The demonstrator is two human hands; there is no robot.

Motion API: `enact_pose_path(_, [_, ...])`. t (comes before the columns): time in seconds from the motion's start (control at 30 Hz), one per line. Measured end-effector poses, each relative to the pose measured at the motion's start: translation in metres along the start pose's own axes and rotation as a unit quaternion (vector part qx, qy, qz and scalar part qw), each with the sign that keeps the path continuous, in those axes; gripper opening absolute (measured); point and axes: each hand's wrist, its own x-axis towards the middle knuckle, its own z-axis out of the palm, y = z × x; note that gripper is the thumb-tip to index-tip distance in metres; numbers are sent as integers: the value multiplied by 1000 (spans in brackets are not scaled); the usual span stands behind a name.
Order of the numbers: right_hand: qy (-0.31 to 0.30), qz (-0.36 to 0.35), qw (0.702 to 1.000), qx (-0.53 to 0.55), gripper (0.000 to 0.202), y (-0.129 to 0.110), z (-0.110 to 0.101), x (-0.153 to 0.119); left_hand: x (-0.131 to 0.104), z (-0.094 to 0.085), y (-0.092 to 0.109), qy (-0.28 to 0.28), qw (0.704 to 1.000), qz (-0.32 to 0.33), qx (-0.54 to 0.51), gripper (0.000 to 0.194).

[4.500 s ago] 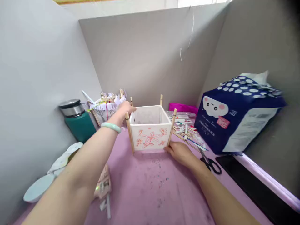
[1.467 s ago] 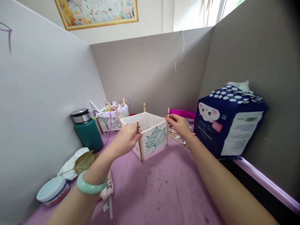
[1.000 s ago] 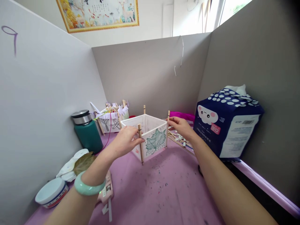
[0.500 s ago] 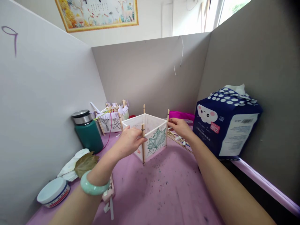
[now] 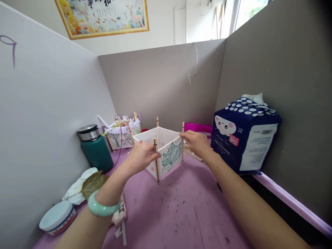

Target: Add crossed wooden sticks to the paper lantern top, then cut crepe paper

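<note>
A white four-sided frame [image 5: 171,156] with wooden sticks at its corners stands on the purple tabletop [image 5: 181,207]. A green leaf drawing covers its right front panel, and a small reddish drawing shows on the left one. My left hand [image 5: 141,155] pinches the front corner stick [image 5: 157,166] near its upper part, thumb and fingers on either side. At the right corner, the fingers of my right hand [image 5: 196,141] are closed on the frame's upper edge beside the stick. A green jade-like bangle [image 5: 101,206] circles my left wrist.
To the left are a green bottle [image 5: 97,152], a dried leaf [image 5: 93,184], a white bowl [image 5: 58,218] and a pink glue gun [image 5: 120,212]. A decorated box [image 5: 120,137] stands behind. On the right are a blue tissue pack [image 5: 243,135] and thin sticks [image 5: 194,154].
The whole view has shifted slightly. My right hand has moved from the right corner stick onto the panel's top edge beside it. My left hand keeps its hold on the front stick.
</note>
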Motion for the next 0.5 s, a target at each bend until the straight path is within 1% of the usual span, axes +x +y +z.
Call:
enact_pose_path(0.07, [-12, -12, 999, -32, 28, 2, 2, 3, 2, 2, -1, 3, 1000, 5, -1, 17])
enact_pose_path(0.17, [-10, -15, 999, -51, 28, 2, 5, 3, 3, 3, -2, 9, 1000, 17, 1, 19])
enact_pose_path(0.3, [2, 5, 999, -47, 29, -1, 11, 2, 4, 3, -3, 15, 1000, 24, -4, 18])
enact_pose_path(0.43, [-12, 24, 999, -45, 30, -5, 11, 1, 3, 5, -3, 8, 999, 22, -28, 13])
enact_pose_path(0.5, [-9, 28, 999, -29, 30, -8, 10, -1, -1, 7, -4, 17, 999, 23, -31, 14])
